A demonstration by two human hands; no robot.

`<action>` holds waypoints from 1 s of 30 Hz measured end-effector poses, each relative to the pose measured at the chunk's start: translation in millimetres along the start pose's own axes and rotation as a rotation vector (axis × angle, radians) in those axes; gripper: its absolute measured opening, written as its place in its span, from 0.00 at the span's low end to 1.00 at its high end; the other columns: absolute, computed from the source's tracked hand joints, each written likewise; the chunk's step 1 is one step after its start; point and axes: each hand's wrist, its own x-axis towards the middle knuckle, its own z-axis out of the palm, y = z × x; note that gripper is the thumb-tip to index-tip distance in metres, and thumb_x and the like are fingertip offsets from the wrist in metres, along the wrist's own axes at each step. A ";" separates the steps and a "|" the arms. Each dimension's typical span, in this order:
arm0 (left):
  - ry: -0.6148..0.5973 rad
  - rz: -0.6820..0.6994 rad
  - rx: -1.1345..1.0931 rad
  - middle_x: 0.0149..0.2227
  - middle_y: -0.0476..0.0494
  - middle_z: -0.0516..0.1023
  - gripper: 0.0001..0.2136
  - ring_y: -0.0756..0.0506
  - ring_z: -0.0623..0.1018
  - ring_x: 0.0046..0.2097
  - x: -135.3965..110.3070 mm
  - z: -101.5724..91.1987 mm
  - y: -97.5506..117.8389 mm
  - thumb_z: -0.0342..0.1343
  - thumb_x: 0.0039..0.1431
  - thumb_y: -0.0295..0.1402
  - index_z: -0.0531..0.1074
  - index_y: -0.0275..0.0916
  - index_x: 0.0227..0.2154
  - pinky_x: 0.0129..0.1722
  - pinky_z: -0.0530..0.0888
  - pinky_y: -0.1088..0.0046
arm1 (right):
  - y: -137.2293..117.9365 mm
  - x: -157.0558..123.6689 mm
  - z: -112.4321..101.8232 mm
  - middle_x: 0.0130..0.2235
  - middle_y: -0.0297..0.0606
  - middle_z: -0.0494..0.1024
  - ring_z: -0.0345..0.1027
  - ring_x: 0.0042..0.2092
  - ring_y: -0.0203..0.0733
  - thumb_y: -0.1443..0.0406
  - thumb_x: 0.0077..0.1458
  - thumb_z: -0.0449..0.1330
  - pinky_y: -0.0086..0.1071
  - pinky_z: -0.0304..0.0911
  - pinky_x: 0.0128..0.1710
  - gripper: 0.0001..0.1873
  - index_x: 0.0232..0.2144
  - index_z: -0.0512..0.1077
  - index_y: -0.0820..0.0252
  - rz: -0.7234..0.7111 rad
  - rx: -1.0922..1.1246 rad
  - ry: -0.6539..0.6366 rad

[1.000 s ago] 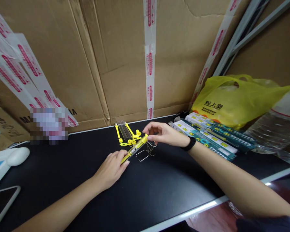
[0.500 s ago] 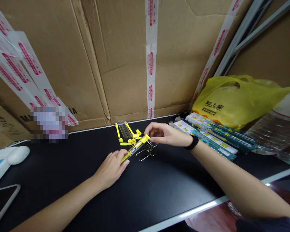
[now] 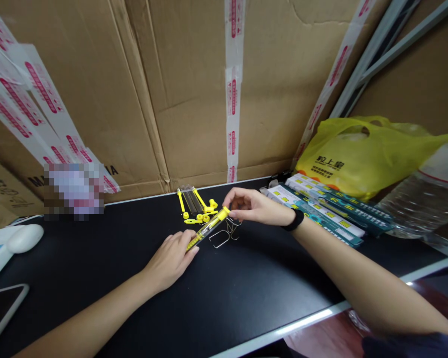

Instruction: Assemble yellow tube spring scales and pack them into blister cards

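Between my two hands slants a clear plastic tube with yellow parts (image 3: 208,228), its upper right end yellow and flanged. My left hand (image 3: 172,258) is closed round the lower end and hides part of it. With fingertips pinched, my right hand (image 3: 248,206) grips the yellow upper end. Bent metal wire pieces (image 3: 221,239) lie on the table just below my right hand. Behind the tube are clear tubes (image 3: 191,201) side by side, a yellow rod (image 3: 181,201) and several small yellow pieces (image 3: 194,221).
Flat printed packages (image 3: 313,209) lie to the right, beside a yellow plastic bag (image 3: 358,154) and a large clear water container (image 3: 429,199). A phone-like device (image 3: 3,313) and a white object (image 3: 7,243) are at the left. Tall cardboard (image 3: 194,99) stands behind the black table (image 3: 246,298).
Both hands keep their grip on the tube and hold nearly the same pose. The whole view has shifted slightly.
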 end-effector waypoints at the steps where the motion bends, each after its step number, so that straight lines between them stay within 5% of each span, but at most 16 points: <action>1: 0.002 0.000 0.003 0.42 0.42 0.74 0.10 0.41 0.75 0.44 -0.2 -0.3 -0.1 0.41 0.68 0.38 0.63 0.40 0.44 0.44 0.69 0.61 | 0.2 0.1 0.0 0.32 0.32 0.70 0.63 0.29 0.29 0.61 0.54 0.64 0.24 0.65 0.27 0.14 0.38 0.66 0.62 -0.003 -0.002 0.001; 18: 0.016 0.001 0.002 0.42 0.42 0.76 0.10 0.41 0.76 0.43 1.0 -0.3 0.6 0.42 0.67 0.38 0.63 0.40 0.44 0.44 0.69 0.61 | -8.9 -0.4 4.7 0.31 0.31 0.70 0.62 0.28 0.29 0.59 0.56 0.62 0.24 0.61 0.26 0.13 0.40 0.67 0.62 -0.015 -0.041 -0.009; 30: 0.015 -0.001 -0.004 0.41 0.42 0.75 0.10 0.41 0.76 0.43 0.8 -0.3 1.4 0.41 0.67 0.38 0.63 0.40 0.44 0.44 0.70 0.61 | -8.7 -4.4 -11.9 0.39 0.36 0.67 0.62 0.32 0.30 0.59 0.57 0.61 0.24 0.70 0.23 0.15 0.42 0.66 0.61 -0.010 0.008 0.040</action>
